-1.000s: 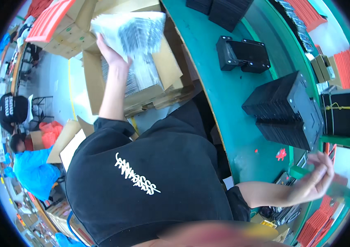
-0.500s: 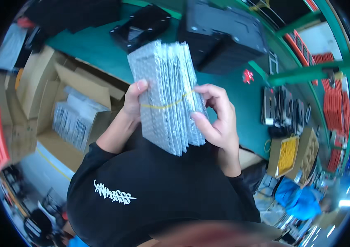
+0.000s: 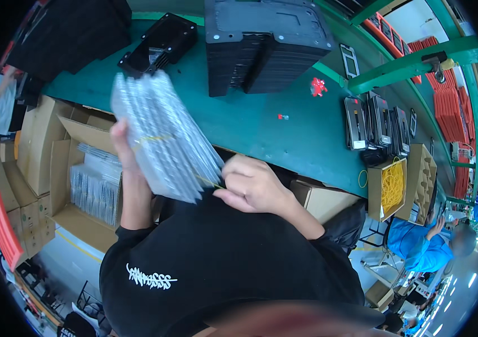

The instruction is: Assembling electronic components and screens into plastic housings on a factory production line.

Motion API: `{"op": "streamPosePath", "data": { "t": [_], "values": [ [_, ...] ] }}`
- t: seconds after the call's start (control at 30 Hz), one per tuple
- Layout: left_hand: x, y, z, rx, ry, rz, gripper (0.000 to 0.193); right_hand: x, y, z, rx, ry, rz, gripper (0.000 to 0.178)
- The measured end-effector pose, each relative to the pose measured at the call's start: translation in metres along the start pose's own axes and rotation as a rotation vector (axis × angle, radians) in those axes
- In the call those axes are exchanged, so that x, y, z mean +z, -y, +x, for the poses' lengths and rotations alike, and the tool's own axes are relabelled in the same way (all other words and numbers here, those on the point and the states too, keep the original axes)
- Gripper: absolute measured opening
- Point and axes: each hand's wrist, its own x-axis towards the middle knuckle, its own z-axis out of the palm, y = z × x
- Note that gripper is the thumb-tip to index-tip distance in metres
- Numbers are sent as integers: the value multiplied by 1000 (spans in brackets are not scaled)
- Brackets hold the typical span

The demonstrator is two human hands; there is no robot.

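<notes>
Bubble-wrap bundle (image 3: 160, 132): hovering before the chest near the table edge, leaning with its top to the left.
Yellow band (image 3: 157, 138): crossing the bundle and stretching out past its lower right edge.
Change: half a second ago the right hand was resting along the bundle's side; now it is drawing the band outward, and the bundle is tilting further.
Meaning: the band seems to be coming off or being adjusted; which, I cannot tell.
Left hand (image 3: 129, 157): gripping the bundle's left side, thumb showing at the edge, other fingers hiding behind.
Right hand (image 3: 256, 184): curling just beside the lower right edge, fingers pinching the band.
Cardboard box (image 3: 96, 238): standing to the left, holding more sleeves (image 3: 94, 191).
Green table (image 3: 250, 132): lying beyond, bearing stacked black trays (image 3: 267, 56).
</notes>
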Motion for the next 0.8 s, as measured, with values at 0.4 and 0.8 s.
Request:
{"op": "streamPosePath", "data": {
  "t": [0.4, 0.8],
  "values": [
    [-18, -1, -15, 83, -24, -246, 78, -21, 12, 23, 539, -16, 221, 28],
    [-7, 63, -61, -348, 228, 230, 88, 11, 12, 9, 263, -54, -41, 30]
  ]
}}
